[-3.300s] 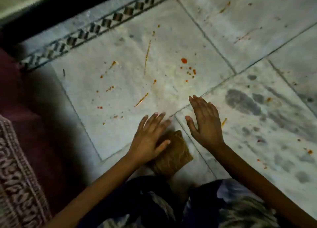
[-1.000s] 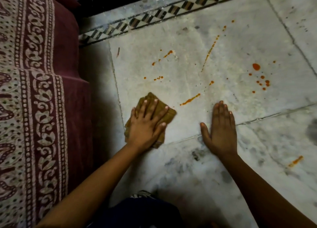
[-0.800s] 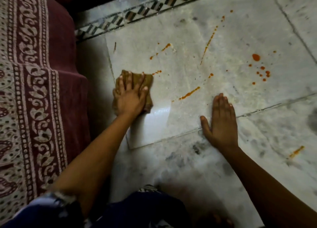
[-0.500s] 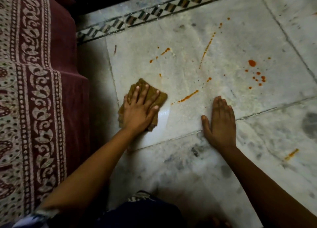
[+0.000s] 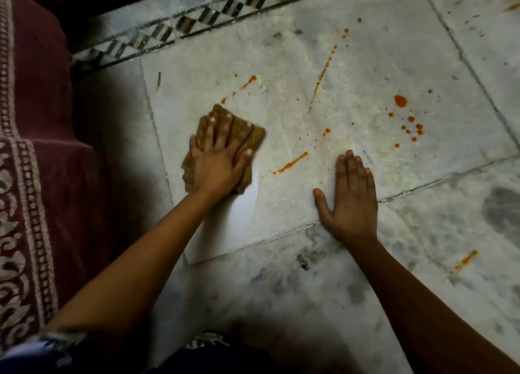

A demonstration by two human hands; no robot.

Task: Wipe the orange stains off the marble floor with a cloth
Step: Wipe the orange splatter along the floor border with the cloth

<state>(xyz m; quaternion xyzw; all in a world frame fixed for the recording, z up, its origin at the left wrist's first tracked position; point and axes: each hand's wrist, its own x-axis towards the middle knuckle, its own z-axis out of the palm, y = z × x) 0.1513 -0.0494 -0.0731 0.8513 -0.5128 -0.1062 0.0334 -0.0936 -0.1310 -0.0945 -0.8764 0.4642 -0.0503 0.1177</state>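
cloth (image 5: 254,138) middle hidden under left hand (image 5: 218,165) — patterned fabric (image 5: 25,218) cropped left

Coarse woven cloth (image 5: 247,137) on glossy, veined marble floor (image 5: 351,72).

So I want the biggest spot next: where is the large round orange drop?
Head view, right side: the large round orange drop sits above its cluster of smaller drops.

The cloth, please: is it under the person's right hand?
No, the cloth lies under the left hand; the right hand rests flat on bare floor.
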